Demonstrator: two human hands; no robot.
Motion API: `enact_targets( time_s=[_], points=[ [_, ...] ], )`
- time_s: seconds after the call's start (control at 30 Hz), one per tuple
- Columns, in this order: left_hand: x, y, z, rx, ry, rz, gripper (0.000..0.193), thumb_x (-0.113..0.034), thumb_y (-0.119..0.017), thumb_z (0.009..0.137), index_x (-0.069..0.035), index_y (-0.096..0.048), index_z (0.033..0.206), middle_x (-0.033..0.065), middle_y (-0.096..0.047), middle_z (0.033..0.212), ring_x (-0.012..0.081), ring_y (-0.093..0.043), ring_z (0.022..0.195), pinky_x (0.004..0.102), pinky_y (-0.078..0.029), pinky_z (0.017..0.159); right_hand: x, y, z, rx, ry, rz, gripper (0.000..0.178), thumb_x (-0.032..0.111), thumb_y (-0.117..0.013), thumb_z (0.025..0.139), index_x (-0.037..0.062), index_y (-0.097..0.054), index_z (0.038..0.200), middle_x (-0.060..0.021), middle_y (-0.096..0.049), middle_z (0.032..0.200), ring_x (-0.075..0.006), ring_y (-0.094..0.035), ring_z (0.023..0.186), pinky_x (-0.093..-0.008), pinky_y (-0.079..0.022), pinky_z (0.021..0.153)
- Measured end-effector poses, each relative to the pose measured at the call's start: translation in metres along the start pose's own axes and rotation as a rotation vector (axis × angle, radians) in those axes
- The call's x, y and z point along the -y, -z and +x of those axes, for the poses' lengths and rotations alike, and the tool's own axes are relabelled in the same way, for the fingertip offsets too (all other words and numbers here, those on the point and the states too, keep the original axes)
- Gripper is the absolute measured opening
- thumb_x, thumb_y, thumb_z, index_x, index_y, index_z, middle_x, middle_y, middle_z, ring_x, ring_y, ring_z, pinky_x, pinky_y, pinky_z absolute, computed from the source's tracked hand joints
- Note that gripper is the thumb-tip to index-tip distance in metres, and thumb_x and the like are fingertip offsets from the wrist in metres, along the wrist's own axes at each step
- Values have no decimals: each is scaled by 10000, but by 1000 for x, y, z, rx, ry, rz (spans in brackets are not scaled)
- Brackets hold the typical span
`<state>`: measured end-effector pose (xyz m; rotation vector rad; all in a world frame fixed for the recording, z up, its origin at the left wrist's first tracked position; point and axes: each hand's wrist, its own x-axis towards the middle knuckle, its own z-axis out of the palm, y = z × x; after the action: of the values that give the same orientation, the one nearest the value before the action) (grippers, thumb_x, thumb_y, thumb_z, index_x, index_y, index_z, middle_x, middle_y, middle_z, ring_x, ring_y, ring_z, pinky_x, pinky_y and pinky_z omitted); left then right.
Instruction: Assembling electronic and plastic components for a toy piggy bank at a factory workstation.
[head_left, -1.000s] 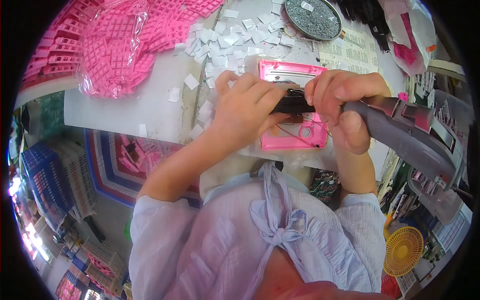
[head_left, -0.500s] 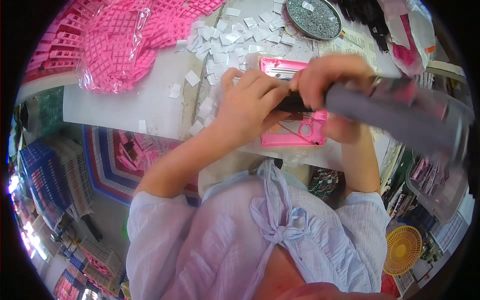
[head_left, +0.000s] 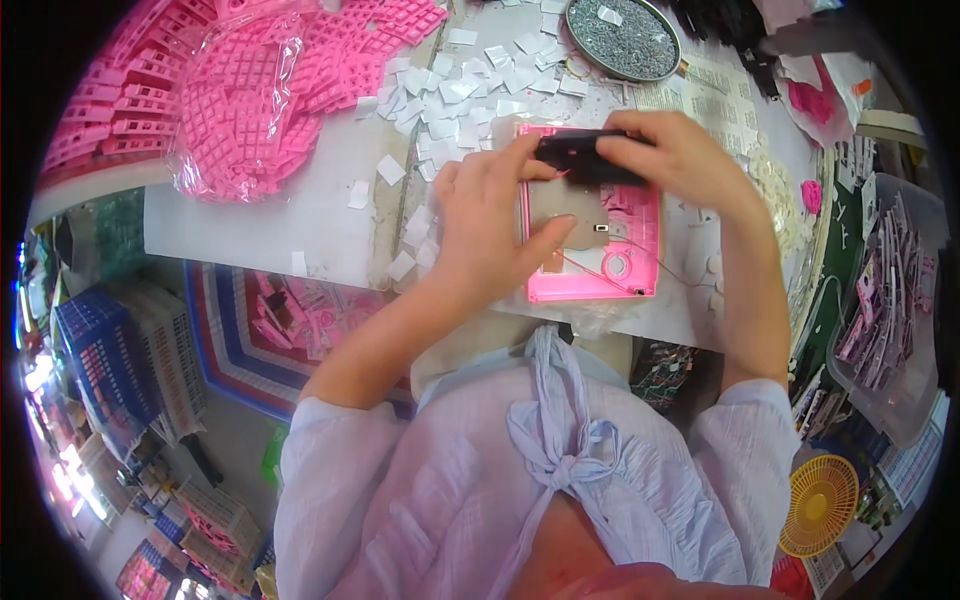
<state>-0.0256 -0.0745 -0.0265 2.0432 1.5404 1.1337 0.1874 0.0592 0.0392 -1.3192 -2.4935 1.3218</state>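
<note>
A pink plastic casing (head_left: 591, 294) lies open on the work table in front of me. Inside it sits a grey flat board (head_left: 570, 205) with a small connector, and thin wires cross its lower part. My right hand (head_left: 680, 165) grips a dark, flat, oblong part (head_left: 592, 158) over the casing's far end, its thumb on the near side and fingers behind. My left hand (head_left: 490, 215) is at the casing's left side; its fingertips touch the left end of the black part, while the thumb stretches over the board. The black part's exact kind is unclear.
White paper squares (head_left: 460, 90) are scattered beyond my left hand. A round tray (head_left: 625, 75) of small metal pieces stands behind the casing. Pink moulded parts (head_left: 240, 120) in clear plastic pile up at far left. A clear bin (head_left: 880, 330) of strips stands at right.
The long dark-grey tool, blurred in my right hand before, is out of that hand. My right hand now grips the black part, near the casing's far end. The board shows more fully.
</note>
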Motion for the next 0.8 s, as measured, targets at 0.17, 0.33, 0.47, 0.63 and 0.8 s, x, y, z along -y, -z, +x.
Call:
enact_targets(
  time_s=[0.17, 0.33, 0.47, 0.63, 0.8],
  points=[
    [-13, -1, 5, 93, -44, 252, 666, -326, -775, 804, -38, -584, 1373, 78, -633, 1130, 264, -520, 1070, 437, -291, 957, 14, 6, 7, -339, -117, -683, 341, 368, -683, 905, 30, -676, 950, -140, -676, 812, -331, -622, 735, -423, -513, 689],
    [-15, -2, 6, 94, -51, 244, 642, -356, -770, 803, -46, -614, 1343, 80, -602, 1098, 270, -516, 1055, 441, -291, 958, -13, -3, -13, -340, 410, -335, 304, 236, -778, 780, 44, -671, 990, -134, -689, 1136, -312, -647, 1001, -408, -553, 790],
    [-17, -4, 8, 95, -36, 263, 645, -348, -771, 797, -37, -609, 1338, 83, -594, 1089, 272, -516, 1047, 443, -291, 960, -29, -37, -22, -566, 657, -472, 345, 72, -805, 726, 63, -669, 1043, -110, -681, 1205, -309, -640, 1064, -392, -564, 860],
    [-16, -4, 9, 100, -32, 276, 645, -333, -764, 793, -25, -604, 1336, 87, -591, 1083, 273, -516, 1038, 446, -292, 967, -31, -30, -18, -494, 657, -450, 411, 62, -793, 709, 77, -673, 1102, -94, -685, 1212, -300, -642, 1073, -385, -563, 886],
    [-18, -2, 9, 114, -24, 312, 632, -324, -758, 792, -21, -611, 1327, 86, -591, 1096, 276, -515, 1052, 454, -295, 969, -21, -11, -11, -285, 605, -540, 418, 69, -756, 750, 88, -674, 1159, -80, -686, 1223, -280, -625, 1128, -390, -522, 969]
  ],
)
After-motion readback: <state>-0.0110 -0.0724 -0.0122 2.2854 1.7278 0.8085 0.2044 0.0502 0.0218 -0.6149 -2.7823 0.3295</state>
